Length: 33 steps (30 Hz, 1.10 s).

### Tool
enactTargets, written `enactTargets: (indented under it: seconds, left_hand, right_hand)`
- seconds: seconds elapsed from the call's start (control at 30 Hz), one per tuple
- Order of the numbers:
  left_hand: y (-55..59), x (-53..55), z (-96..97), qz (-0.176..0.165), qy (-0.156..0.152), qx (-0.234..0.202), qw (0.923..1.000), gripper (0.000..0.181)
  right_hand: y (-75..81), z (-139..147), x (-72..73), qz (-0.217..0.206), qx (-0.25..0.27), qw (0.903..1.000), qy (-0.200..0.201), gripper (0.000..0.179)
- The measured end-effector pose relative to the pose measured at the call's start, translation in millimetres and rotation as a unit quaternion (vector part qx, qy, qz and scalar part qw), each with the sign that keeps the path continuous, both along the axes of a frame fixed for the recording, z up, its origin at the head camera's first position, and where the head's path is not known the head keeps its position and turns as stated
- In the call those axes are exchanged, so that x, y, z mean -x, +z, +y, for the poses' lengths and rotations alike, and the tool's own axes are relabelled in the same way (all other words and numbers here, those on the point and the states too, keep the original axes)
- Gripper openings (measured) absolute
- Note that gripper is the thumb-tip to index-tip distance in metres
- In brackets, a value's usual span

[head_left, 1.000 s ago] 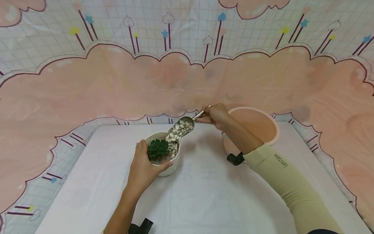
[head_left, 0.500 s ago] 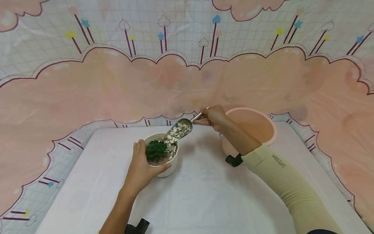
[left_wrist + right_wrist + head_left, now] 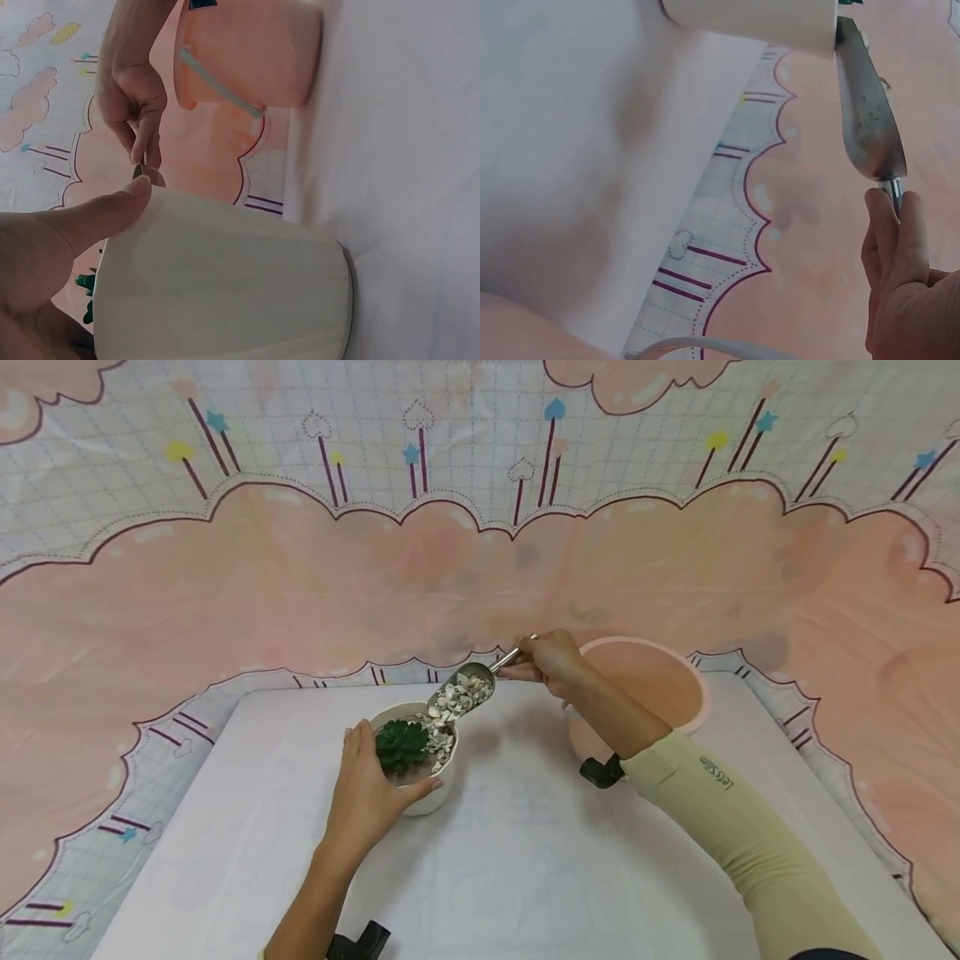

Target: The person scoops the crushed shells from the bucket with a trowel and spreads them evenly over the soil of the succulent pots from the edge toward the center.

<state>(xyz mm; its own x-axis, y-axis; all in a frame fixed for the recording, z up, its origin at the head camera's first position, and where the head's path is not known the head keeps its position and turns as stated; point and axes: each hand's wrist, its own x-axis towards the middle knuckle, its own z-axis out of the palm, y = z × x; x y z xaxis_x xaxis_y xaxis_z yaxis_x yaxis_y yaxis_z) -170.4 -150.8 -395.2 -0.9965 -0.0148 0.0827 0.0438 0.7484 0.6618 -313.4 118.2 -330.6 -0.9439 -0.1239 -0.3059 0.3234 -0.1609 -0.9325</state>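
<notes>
A white flowerpot (image 3: 430,800) with a green succulent (image 3: 402,744) stands on the table left of centre. My left hand (image 3: 369,789) grips it round the near left side, thumb at the front of the rim, as the left wrist view also shows. In my right hand (image 3: 551,660) is the handle of a metal scoop (image 3: 873,112), held over the pot's right rim. Pale pebbles (image 3: 459,697) fill the tilted scoop and run down to the pebbles lying beside the succulent. The pot's left rim is partly covered by my fingers.
Behind my right forearm stands a pink bucket (image 3: 701,702); its pale handle (image 3: 217,84) hangs down in the left wrist view. A white table (image 3: 525,877) spreads under everything, with a patterned cloth (image 3: 300,585) hanging behind its far edge.
The whole head view has shifted slightly left. Both hands, the scoop and the pot keep nearly the same places relative to each other.
</notes>
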Motion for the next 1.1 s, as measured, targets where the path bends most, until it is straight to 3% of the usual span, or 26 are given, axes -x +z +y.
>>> enactTargets:
  seconds: [0.37, 0.73, 1.1]
  left_hand:
    - [-2.9, 5.0, -6.8, -0.005, -0.029, -0.003, 0.9996, 0.133]
    - [3.0, -1.3, 2.7, -0.021, 0.025, -0.005, 0.9994, 0.136]
    - [-6.0, 6.0, -4.1, 0.023, -0.013, -0.031, 0.9992, 0.130]
  right_hand:
    - [-1.2, -3, 1.3, -0.003, 0.006, 0.9999, -0.008, 0.023]
    - [-1.9, -7, 1.7, 0.011, -0.006, 0.9998, -0.016, 0.033]
    - [-2.6, -10, 3.4, 0.027, -0.001, 0.9994, -0.024, 0.032]
